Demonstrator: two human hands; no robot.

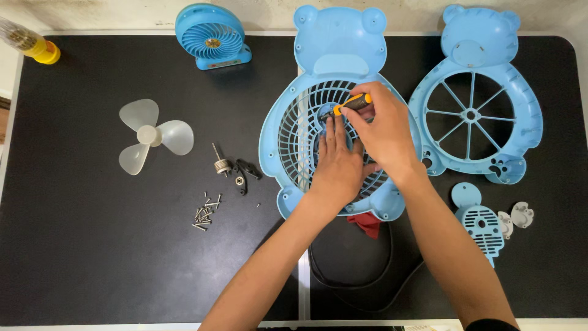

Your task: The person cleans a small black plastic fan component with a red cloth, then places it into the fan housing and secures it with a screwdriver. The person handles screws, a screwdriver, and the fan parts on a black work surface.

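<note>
Far left corner: yellow-handled tool with a clear body [27, 41], lying at the edge of the black table top [92, 257].
Back left: small blue round desk fan [211, 37], standing upright.
Left of centre: translucent white three-blade plastic propeller [152, 135], flat on the table.
Loose parts: small metal shaft piece [220, 164] beside two black plastic brackets [244, 175]; below them a heap of small silver screws [207, 213].
Centre: blue bear-shaped plastic fan housing with a round slatted grille [288, 135], lying flat; a black power cord [367, 282] and a red piece [367, 224] show below it.
Left hand [335, 167]: flat on the grille, fingers extended together, tips pressed at the hub; gripping nothing.
Right hand [381, 132]: closed around an orange-and-black screwdriver [350, 104], whose tip meets the hub just above the left fingertips.
Right: second blue bear-shaped plastic shell with a spoked wheel opening [474, 110], flat, just beside the first.
Lower right: small blue slatted cover [481, 220], with two pale grey plastic pieces [516, 219] next to it.
</note>
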